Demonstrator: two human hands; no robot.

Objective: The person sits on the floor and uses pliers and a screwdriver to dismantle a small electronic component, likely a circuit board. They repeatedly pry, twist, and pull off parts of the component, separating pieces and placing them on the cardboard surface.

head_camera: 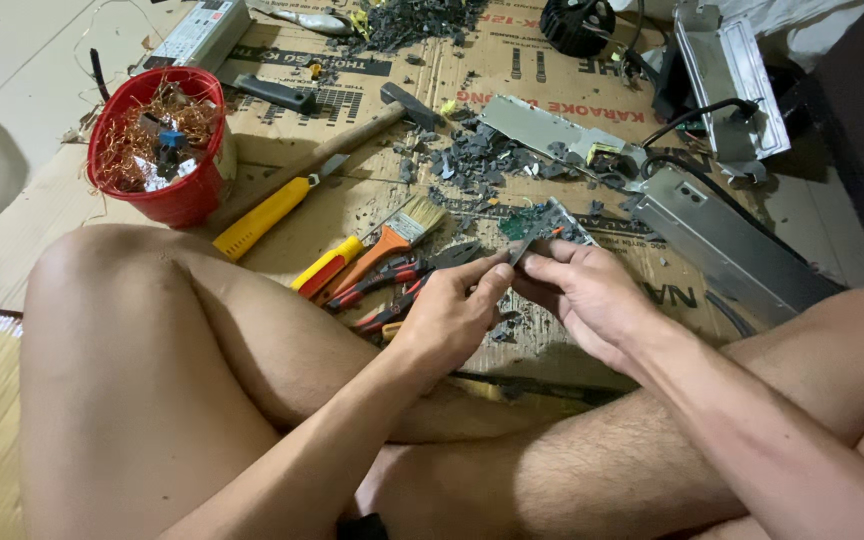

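Observation:
I sit cross-legged on flattened cardboard. My left hand and my right hand meet in front of me, both pinching a small grey-green circuit board piece that sticks up between the fingertips. Just left of my left hand lie red-handled pliers, an orange-handled paintbrush and a yellow-and-red screwdriver.
A red bucket of copper wire scraps stands at the left. A wooden-handled hammer, a yellow-handled tool, dark broken debris, grey metal casings and black cables lie across the cardboard.

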